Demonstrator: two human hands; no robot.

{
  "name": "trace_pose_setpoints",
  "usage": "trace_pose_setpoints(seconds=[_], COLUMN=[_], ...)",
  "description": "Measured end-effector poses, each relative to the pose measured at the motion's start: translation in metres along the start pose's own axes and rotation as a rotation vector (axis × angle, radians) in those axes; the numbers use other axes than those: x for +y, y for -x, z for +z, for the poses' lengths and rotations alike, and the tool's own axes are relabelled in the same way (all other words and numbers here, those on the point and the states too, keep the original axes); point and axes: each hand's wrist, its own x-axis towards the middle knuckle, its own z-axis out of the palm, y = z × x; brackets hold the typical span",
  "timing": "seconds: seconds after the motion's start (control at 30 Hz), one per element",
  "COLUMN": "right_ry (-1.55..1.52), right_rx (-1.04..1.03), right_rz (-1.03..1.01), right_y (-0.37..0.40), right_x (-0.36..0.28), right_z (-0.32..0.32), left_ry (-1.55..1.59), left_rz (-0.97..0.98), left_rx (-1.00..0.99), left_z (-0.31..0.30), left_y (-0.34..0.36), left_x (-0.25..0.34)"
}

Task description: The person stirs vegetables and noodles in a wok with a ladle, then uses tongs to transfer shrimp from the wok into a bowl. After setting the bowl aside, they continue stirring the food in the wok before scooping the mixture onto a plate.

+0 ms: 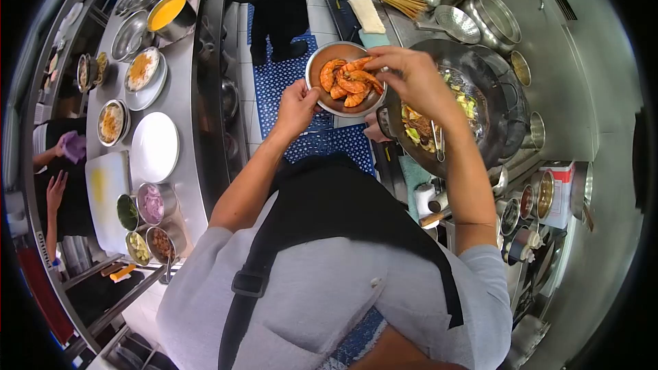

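Note:
My left hand (296,106) grips the near left rim of a round metal bowl (312,62), thumb on the edge. Several orange-red cooked shrimp (346,83) lie in the bowl, tilted toward me. My right hand (417,85) reaches over the bowl's right rim, its fingers pinched on a shrimp at that side. Just right of the bowl and under my right forearm is a dark wok (480,140). It holds a stir-fry (418,127) of green and yellow pieces and brown meat, with a metal utensil (439,144) in it.
A co-worker in dark trousers (274,10) stands ahead on a blue mat (281,82). Part of another hand (375,127) shows by the wok handle. On the left counter are plates (154,147), rice dishes (142,70) and a pot of yellow sauce (168,12). A strainer (456,24) lies beyond the wok.

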Motion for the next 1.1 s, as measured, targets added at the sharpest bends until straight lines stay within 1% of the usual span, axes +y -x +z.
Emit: trace_pose_setpoints(seconds=[0.07, 0.17, 0.2, 0.3, 0.37, 0.4, 0.43, 0.47, 0.5, 0.57, 0.67, 0.77, 0.83, 0.9, 0.93, 0.97, 1.0, 1.03, 1.07, 1.1], right_ry=[-0.040, -0.426, -0.490, -0.030, 0.127, 0.258, 0.325, 0.355, 0.473, 0.588, 0.601, 0.662, 0.664, 0.674, 0.666, 0.610, 0.611, 0.605, 0.525, 0.448], right_rx=[0.051, 0.203, 0.248, 0.252, 0.396, 0.367, 0.278, 0.153, 0.052, -0.032, 0.017, -0.091, -0.067, -0.074, 0.018, 0.088, 0.171, 0.186, 0.231, 0.278], right_rz=[0.071, 0.310, 0.333, 0.316, 0.456, 0.592, 0.832, 0.937, 0.943, 1.050, 1.127, 1.095, 1.042, 1.006, 0.921, 0.929, 0.816, 0.811, 0.824, 0.834], right_y=[0.011, 0.019, 0.021, 0.041, 0.085, 0.117, 0.145, 0.174, 0.203, 0.226, 0.226, 0.224, 0.237, 0.244, 0.244, 0.239, 0.245, 0.246, 0.257, 0.264], right_x=[0.006, 0.008, 0.010, 0.027, 0.069, 0.094, 0.107, 0.128, 0.151, 0.159, 0.166, 0.147, 0.155, 0.163, 0.149, 0.136, 0.133, 0.130, 0.137, 0.146], right_z=[0.006, 0.007, 0.010, -0.003, -0.013, -0.019, -0.019, -0.013, 0.002, 0.026, 0.035, 0.027, 0.028, 0.019, 0.007, -0.006, -0.017, -0.028, -0.039, -0.046], left_ry=[-0.006, 0.040, 0.035, 0.066, -0.002, 0.026, -0.011, -0.002, 0.000, -0.050, -0.046, -0.052, -0.059, -0.024, 0.039, 0.101, 0.189, 0.276, 0.362, 0.332], left_rz=[0.005, 0.012, 0.027, 0.033, 0.052, 0.062, 0.063, 0.052, 0.036, -0.010, -0.035, -0.036, -0.018, -0.014, -0.074, -0.134, -0.194, -0.252, -0.307, -0.298], left_rx=[-0.035, -0.058, -0.071, -0.081, -0.033, -0.049, 0.008, 0.026, 0.043, 0.020, 0.000, -0.020, -0.042, -0.058, -0.056, -0.056, -0.072, -0.091, -0.113, -0.092], left_z=[0.006, 0.014, 0.017, 0.025, 0.022, 0.018, 0.016, 0.011, 0.007, 0.002, 0.006, 0.014, 0.016, 0.022, 0.024, 0.026, 0.025, 0.025, 0.025, 0.024], left_y=[0.002, 0.005, 0.006, 0.007, 0.006, 0.005, 0.008, 0.008, 0.009, 0.010, 0.010, 0.010, 0.005, 0.008, 0.008, 0.008, 0.006, 0.003, 0.001, -0.001], left_x=[0.007, 0.006, 0.007, 0.001, -0.012, -0.017, -0.018, -0.021, -0.024, -0.025, -0.024, -0.022, -0.032, -0.025, -0.023, -0.021, -0.027, -0.037, -0.041, -0.045])
